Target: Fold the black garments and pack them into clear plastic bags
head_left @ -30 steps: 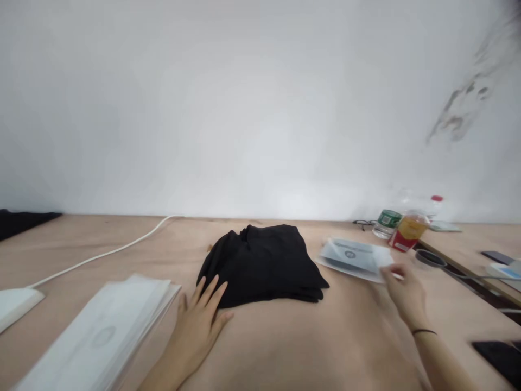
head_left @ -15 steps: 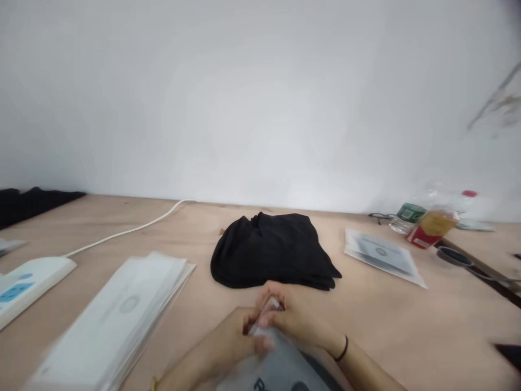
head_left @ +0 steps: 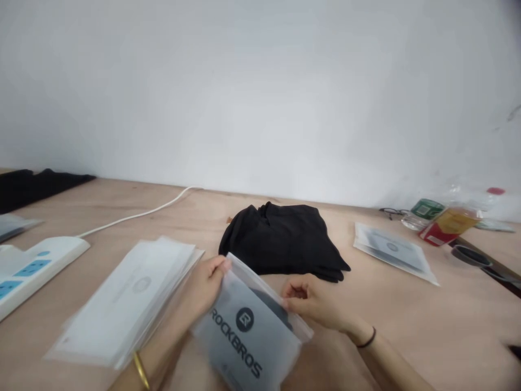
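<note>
A frosted plastic bag point(head_left: 260, 339) printed ROCKBROS, with something dark inside, is tilted between my two hands. My left hand point(head_left: 205, 285) pinches its upper left corner between thumb and fingers. On the upper right edge, close to the bag's top strip, my right hand point(head_left: 311, 298) grips with thumb and curled fingers. Just beyond the bag lies a pile of folded black cloth point(head_left: 280, 239). To the left, beneath and beside my left forearm, a stack of flat frosted bags point(head_left: 122, 298) rests on the table.
A white power strip point(head_left: 44, 269) with a cable sits at the left, black fabric point(head_left: 40, 187) behind it. At the right are another filled bag point(head_left: 394, 251), a green-labelled bottle point(head_left: 423, 212), a red-and-yellow-labelled bottle point(head_left: 451, 222), eyeglasses point(head_left: 393, 212) and a tape roll point(head_left: 471, 255).
My hands were close together over the bag's top edge; they have moved apart to its two upper corners. The bag has come up into fuller view, its print readable.
</note>
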Demonstrator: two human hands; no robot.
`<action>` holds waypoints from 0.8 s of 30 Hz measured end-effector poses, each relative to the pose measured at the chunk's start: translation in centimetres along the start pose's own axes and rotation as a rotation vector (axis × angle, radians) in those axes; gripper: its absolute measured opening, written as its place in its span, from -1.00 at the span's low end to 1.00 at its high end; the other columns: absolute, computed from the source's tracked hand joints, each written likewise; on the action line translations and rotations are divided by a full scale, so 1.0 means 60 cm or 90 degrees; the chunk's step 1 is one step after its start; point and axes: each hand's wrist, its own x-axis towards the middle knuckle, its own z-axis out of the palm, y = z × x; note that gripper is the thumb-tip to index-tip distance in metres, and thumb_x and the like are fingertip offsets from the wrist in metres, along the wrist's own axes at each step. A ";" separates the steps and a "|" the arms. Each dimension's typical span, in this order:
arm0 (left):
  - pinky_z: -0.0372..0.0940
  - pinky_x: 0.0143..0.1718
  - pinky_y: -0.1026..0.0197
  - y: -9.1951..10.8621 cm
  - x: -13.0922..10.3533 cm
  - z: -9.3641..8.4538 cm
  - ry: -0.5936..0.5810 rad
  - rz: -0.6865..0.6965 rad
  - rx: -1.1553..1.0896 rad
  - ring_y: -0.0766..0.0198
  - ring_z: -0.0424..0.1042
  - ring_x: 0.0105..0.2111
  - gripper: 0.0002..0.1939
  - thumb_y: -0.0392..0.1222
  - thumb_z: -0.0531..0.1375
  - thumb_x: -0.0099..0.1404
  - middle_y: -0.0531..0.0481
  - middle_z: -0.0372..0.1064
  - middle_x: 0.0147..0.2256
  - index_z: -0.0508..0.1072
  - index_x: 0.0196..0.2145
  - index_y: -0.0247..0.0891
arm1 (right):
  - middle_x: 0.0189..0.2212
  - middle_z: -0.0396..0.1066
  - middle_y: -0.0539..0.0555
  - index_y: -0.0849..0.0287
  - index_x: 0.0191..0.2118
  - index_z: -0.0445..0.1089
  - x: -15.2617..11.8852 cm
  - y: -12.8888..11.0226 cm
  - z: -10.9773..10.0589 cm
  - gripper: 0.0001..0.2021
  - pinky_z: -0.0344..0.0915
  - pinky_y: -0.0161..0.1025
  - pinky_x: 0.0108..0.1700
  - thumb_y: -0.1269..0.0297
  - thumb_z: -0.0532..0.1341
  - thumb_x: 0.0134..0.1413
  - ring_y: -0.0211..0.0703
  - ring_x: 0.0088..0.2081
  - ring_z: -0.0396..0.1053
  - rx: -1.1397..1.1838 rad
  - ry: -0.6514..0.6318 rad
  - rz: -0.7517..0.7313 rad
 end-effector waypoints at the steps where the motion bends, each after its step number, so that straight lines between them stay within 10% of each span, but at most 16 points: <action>1: 0.03 -0.45 0.29 -0.004 0.004 -0.006 0.036 0.004 0.018 0.26 0.14 -0.51 -0.64 0.05 0.02 0.24 0.14 0.06 -0.60 0.15 -0.61 -0.20 | -0.70 0.21 -0.13 0.19 -0.56 0.33 -0.007 -0.001 -0.011 -0.88 0.02 -0.42 -0.58 0.36 0.24 -0.08 -0.38 -0.62 0.13 -0.008 -0.024 0.008; 8: 0.03 -0.50 0.31 0.014 -0.021 0.033 0.041 0.071 0.044 0.29 0.14 -0.54 -0.60 0.07 -0.06 0.31 0.15 0.04 -0.59 0.10 -0.58 -0.18 | -0.31 0.38 0.02 0.12 -0.29 0.48 -0.017 -0.014 -0.035 -0.85 0.33 -0.37 -0.44 0.22 0.20 0.06 -0.26 -0.40 0.35 0.026 0.018 -0.108; 12: 0.04 -0.53 0.32 0.024 -0.032 0.047 0.014 0.102 0.049 0.32 0.15 -0.56 -0.60 0.06 -0.07 0.34 0.15 0.04 -0.60 0.11 -0.57 -0.19 | -0.41 0.45 0.00 0.12 -0.36 0.55 -0.010 -0.022 -0.013 -0.85 0.28 -0.39 -0.44 0.34 0.19 0.01 -0.26 -0.43 0.35 -0.015 -0.021 -0.108; 18: 0.20 -0.38 0.23 0.046 -0.042 0.042 0.050 0.191 0.175 0.23 0.37 -0.44 -0.69 -0.03 -0.04 0.35 0.07 0.33 -0.51 0.35 -0.44 -0.18 | -0.41 0.50 -0.03 0.12 -0.36 0.56 -0.016 -0.024 0.019 -0.85 0.34 -0.23 -0.27 0.21 0.29 -0.07 -0.12 -0.35 0.41 0.073 -0.242 -0.112; 22: 0.26 -0.04 0.03 0.048 -0.055 0.037 0.307 0.159 0.041 0.02 0.25 0.08 -0.47 0.05 0.15 0.18 -0.12 0.23 0.10 0.19 0.08 -0.10 | -0.41 0.52 0.00 0.14 -0.37 0.54 -0.013 -0.029 0.020 -0.81 0.39 -0.16 -0.24 0.14 0.31 -0.07 -0.07 -0.34 0.45 0.199 -0.028 -0.141; 24: 0.36 -0.17 0.05 0.036 -0.066 0.032 0.207 0.044 -0.116 -0.01 0.33 0.02 -0.30 0.11 0.22 0.08 -0.17 0.26 0.09 0.12 0.13 -0.10 | -0.39 0.53 0.03 0.15 -0.34 0.53 -0.012 -0.032 0.016 -0.77 0.41 -0.13 -0.24 0.10 0.32 -0.09 -0.04 -0.31 0.46 0.252 0.067 -0.131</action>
